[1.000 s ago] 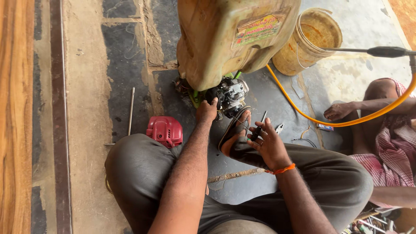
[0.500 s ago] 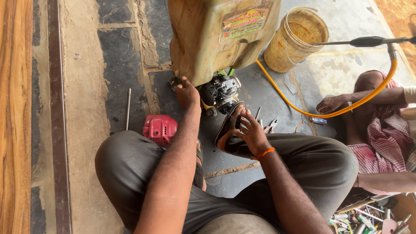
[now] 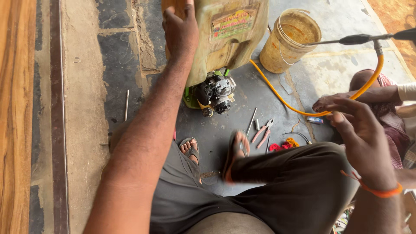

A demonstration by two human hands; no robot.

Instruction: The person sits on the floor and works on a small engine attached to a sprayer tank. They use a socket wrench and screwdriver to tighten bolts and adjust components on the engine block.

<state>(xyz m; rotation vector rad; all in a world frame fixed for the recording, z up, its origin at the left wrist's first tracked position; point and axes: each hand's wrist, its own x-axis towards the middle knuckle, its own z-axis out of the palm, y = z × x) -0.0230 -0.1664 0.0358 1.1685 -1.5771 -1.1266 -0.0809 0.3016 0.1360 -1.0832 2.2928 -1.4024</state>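
Head view shows us, at the far left, a strip of wooden planking (image 3: 13,117) beside a worn concrete floor (image 3: 82,130), with a thin metal rod (image 3: 126,105) lying on the darker patch. Our left hand (image 3: 181,32) reaches up and presses flat against the side of a dirty yellowish tank (image 3: 229,39), fingers spread over its upper left corner rather than closed around anything. Beneath the tank sits a small engine (image 3: 216,93) on a green base, resting on the floor. Below it we see our sandalled left foot (image 3: 190,149) and the blurred right foot (image 3: 236,154), with our dark trousers (image 3: 260,190) filling the bottom of the view. Just right of the feet lie a few loose tools: a short metal pin (image 3: 251,121) and pink-handled pliers (image 3: 263,132), with a red-and-yellow bundle (image 3: 284,145) near them. An orange hose (image 3: 286,102) curves from the tank across the floor and up to a black spray lance (image 3: 368,39), passing in front of a yellowish bucket (image 3: 290,41). Our right hand (image 3: 362,130) hangs in the air, empty, fingers loosely apart, an orange band (image 3: 375,188) on the wrist. Another person's hand (image 3: 331,102) rests near the hose at right.
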